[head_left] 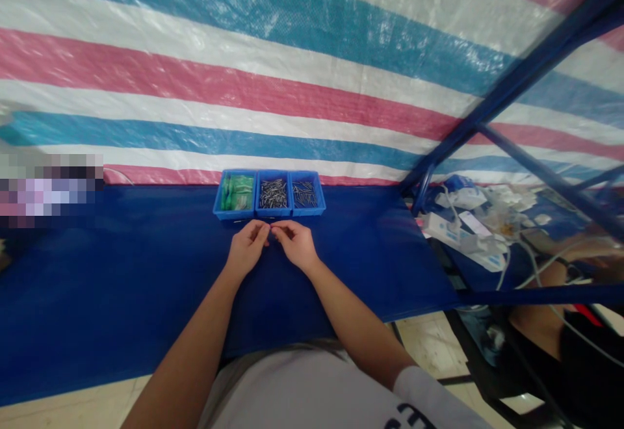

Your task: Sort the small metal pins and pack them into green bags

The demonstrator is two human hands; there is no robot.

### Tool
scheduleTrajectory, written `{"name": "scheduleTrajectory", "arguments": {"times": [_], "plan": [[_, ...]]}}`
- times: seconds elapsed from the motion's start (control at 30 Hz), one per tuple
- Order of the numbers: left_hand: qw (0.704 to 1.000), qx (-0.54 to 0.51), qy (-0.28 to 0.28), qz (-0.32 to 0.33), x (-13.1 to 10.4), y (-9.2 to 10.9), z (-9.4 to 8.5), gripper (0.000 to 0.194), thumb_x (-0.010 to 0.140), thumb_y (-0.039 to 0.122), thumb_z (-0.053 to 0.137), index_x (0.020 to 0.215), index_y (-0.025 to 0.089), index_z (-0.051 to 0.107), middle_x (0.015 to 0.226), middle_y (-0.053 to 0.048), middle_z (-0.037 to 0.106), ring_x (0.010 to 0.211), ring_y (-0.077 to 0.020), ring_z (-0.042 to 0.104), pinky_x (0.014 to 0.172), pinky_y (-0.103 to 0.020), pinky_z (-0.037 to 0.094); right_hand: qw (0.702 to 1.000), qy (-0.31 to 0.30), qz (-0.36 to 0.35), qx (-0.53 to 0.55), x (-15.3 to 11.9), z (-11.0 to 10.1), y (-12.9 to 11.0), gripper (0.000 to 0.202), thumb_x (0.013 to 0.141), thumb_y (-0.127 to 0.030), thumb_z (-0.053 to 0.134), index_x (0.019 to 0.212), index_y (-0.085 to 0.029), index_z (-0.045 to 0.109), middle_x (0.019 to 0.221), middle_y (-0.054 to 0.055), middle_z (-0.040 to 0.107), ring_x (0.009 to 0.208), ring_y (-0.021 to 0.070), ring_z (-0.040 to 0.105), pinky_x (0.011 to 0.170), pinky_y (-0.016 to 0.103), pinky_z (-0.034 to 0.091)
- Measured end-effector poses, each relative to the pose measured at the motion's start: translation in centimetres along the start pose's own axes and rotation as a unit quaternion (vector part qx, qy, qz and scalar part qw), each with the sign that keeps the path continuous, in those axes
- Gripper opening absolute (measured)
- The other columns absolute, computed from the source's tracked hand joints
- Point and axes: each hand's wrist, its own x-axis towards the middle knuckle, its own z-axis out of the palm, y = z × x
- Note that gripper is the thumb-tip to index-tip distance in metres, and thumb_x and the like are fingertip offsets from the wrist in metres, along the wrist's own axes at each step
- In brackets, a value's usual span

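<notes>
My left hand [247, 247] and my right hand [298, 244] meet just in front of a row of blue bins, fingertips almost touching. Both are closed in a pinch; anything between the fingers is too small to make out. The left blue bin [218, 207] contains green and clear plastic packets [238, 192]. Short metal pins or screws [273, 193] fill the middle bin, and longer thin metal pieces [305, 194] lie in the right one. A small thin piece [242, 221] rests on the table at the bins' front edge, close to my left fingers.
The bins stand on a blue-covered table [121, 286] against a striped plastic sheet [292, 104]. Blue metal frame bars [468, 123] rise at the right. Beyond them, another person's arm [585, 250] is near cables, a white box [453, 234] and plastic bags.
</notes>
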Motion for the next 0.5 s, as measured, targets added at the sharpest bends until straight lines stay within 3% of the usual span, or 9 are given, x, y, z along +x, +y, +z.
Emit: {"name": "scheduleTrajectory", "arguments": {"times": [0.1,0.33,0.5], "plan": [[1.0,-0.017,-0.006,0.001,0.01,-0.24,0.09,0.029,0.086,0.047,0.053,0.095,0.019,0.06,0.061,0.002,0.061,0.058,-0.0133,0.059,0.057,-0.024,0.043,1.0,-0.004,0.006,0.001,0.05,-0.03,0.22,0.016,0.083,-0.029,0.062,0.091,-0.022,0.073,0.089,0.004,0.074,0.076,0.0174,0.069,0.071,0.03,0.057],[0.999,0.031,-0.001,0.008,-0.01,0.09,-0.12,0.031,0.089,0.046,0.049,0.077,0.019,0.057,0.061,0.002,0.06,0.058,-0.0126,0.057,0.059,-0.024,0.041,1.0,-0.015,-0.006,-0.018,0.02,0.06,0.42,0.018,0.084,-0.028,0.061,0.095,-0.021,0.073,0.089,0.004,0.075,0.074,0.0159,0.068,0.072,0.029,0.057],[0.998,0.055,0.0,0.006,-0.13,0.45,-0.26,0.041,0.091,0.048,0.042,0.065,0.019,0.055,0.053,0.003,0.056,0.051,-0.0109,0.051,0.055,-0.023,0.039,0.997,-0.009,-0.058,-0.056,-0.01,-0.07,0.13,0.016,0.085,-0.027,0.063,0.095,-0.022,0.073,0.088,0.004,0.074,0.075,0.0165,0.068,0.071,0.029,0.056]]}}
